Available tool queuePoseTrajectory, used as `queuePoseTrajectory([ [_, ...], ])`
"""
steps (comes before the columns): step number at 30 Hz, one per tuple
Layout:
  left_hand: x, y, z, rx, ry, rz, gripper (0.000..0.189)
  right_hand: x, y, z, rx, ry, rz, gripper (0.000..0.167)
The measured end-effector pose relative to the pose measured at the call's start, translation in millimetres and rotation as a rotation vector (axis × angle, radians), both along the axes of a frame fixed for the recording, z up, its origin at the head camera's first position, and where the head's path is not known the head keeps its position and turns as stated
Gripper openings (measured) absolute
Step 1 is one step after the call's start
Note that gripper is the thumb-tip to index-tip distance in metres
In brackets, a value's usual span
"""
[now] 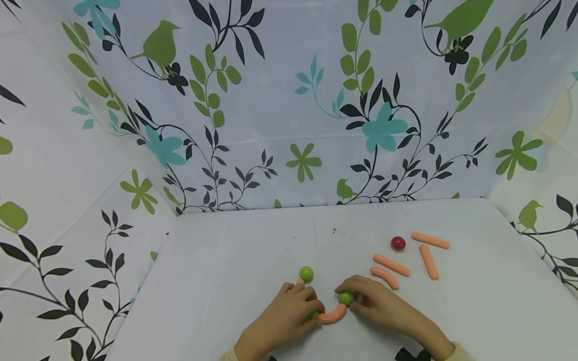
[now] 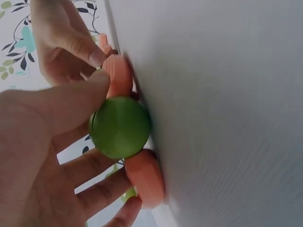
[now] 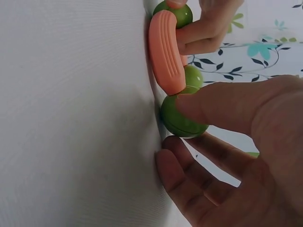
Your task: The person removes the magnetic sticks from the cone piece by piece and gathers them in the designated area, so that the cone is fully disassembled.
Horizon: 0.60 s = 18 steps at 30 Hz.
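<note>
A chain of green balls and orange connector pieces lies on the white table, its joints partly hidden by the fingers. My left hand point(image 1: 291, 313) grips the middle green ball point(image 2: 120, 127), which has an orange piece on either side of it. My right hand point(image 1: 384, 307) pinches another green ball point(image 3: 182, 116) between thumb and fingers. That ball touches the right end of a curved orange piece point(image 1: 333, 316), which runs between the two hands. Beyond the left fingers, a third green ball point(image 1: 306, 274) meets an orange piece point(image 1: 300, 282) mostly covered by that hand.
Right of the hands lie a short curved orange piece point(image 1: 385, 278) and several straight ones, including one orange stick point(image 1: 391, 264). Near them sits a red ball point(image 1: 398, 243). A patterned cloth point(image 1: 271, 150) hangs behind the white table point(image 1: 226, 250).
</note>
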State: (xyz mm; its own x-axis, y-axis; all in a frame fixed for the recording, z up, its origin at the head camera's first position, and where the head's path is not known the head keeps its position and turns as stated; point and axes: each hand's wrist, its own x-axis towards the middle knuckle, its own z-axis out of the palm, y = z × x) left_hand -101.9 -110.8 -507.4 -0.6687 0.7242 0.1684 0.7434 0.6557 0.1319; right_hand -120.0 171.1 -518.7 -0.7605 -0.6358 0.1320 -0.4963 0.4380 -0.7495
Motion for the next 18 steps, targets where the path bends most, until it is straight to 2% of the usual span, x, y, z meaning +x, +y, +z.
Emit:
queuePoseTrajectory([
  [8, 2.2, 5.2, -1.8, -0.034, 0.024, 0.041, 0.015, 1.6, -4.8, -3.0, 0.019, 0.057, -0.049, 0.034],
  [18, 3.9, 5.3, -0.7, -0.034, 0.039, 0.043, 0.016, 4.2, -12.8, -5.0, 0.101, 0.122, -0.117, 0.036],
])
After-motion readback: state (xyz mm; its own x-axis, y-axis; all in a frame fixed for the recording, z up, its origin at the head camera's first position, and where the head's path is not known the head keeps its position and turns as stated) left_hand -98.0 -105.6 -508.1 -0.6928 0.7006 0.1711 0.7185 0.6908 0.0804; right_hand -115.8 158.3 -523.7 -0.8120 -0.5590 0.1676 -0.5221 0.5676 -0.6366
